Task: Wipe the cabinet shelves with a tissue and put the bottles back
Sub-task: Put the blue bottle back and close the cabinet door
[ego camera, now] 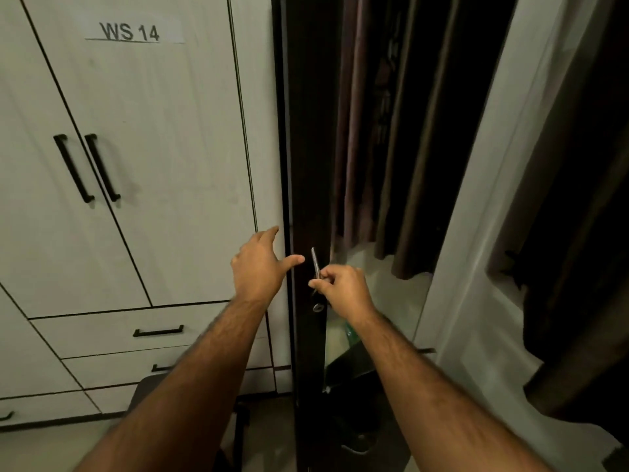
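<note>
The right hand (343, 287) is closed around the lower end of a slim metal handle (315, 264) on the edge of a dark door (308, 165), fingers curled tight over it and thumb pressed against the side. Just below that grip sits a small round keyhole (318, 307) in the same dark edge. The left hand (260, 267) is open and holds nothing; its fingers are spread and reach toward the seam where the white cabinet (153, 165) meets the dark door, the thumb pointing across toward the handle without touching it. Both forearms are bare. The white cabinet fills the left side, its two tall doors shut, with a pair of black bar handles (86, 168) side by side and a paper label (131, 31) reading "WS 14" near the top. Under the doors are drawers (112, 330) with short black pulls, all closed. No shelf shows from here, nor any bottle or tissue that I can make out. Right of the dark door hang brown curtains (391, 131), and beyond them stands a pale panel (493, 199). Low behind the right wrist a bit of something green (350, 333) peeks out, too hidden to tell what it is.
</note>
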